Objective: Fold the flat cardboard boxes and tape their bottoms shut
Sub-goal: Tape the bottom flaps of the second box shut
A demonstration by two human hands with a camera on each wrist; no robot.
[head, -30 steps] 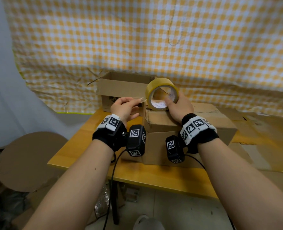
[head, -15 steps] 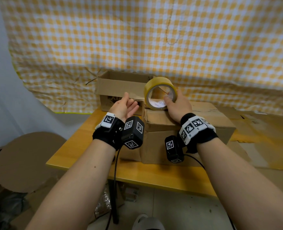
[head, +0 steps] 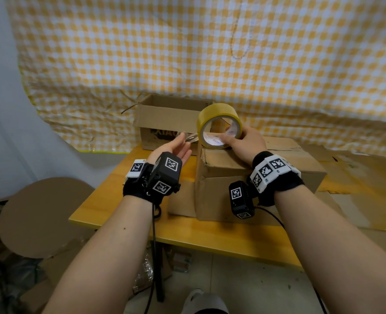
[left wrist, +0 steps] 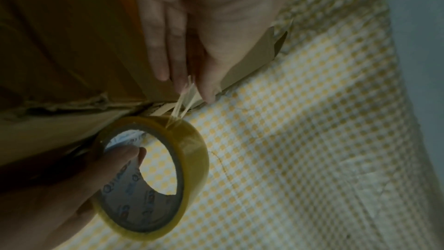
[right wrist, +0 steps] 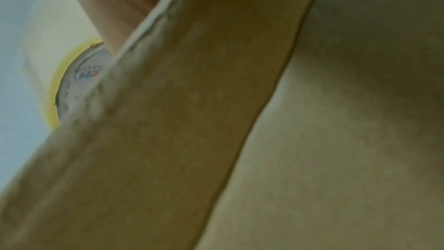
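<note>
A yellow tape roll [head: 219, 124] stands on edge on the near-left top corner of a folded cardboard box [head: 244, 177] on the table. My right hand [head: 234, 138] grips the roll, thumb inside its printed core. My left hand [head: 184, 143] is just left of the roll, palm turned up. It pinches the twisted free tape end [head: 192, 138] between thumb and fingers. In the left wrist view the tape end [left wrist: 182, 102] runs from my left hand [left wrist: 190, 86] down to the roll [left wrist: 192, 151]. The right wrist view shows blurred cardboard [right wrist: 336, 140] and a sliver of the roll [right wrist: 79, 83].
An open cardboard box [head: 171, 118] sits at the back of the yellow table [head: 124, 200], against a checked cloth. Flat cardboard sheets [head: 357, 177] lie on the right. A round cardboard disc [head: 40, 214] leans below the table's left side.
My left hand has rolled from palm-down to palm-up while keeping the tape end. The right hand and roll stay on the box corner.
</note>
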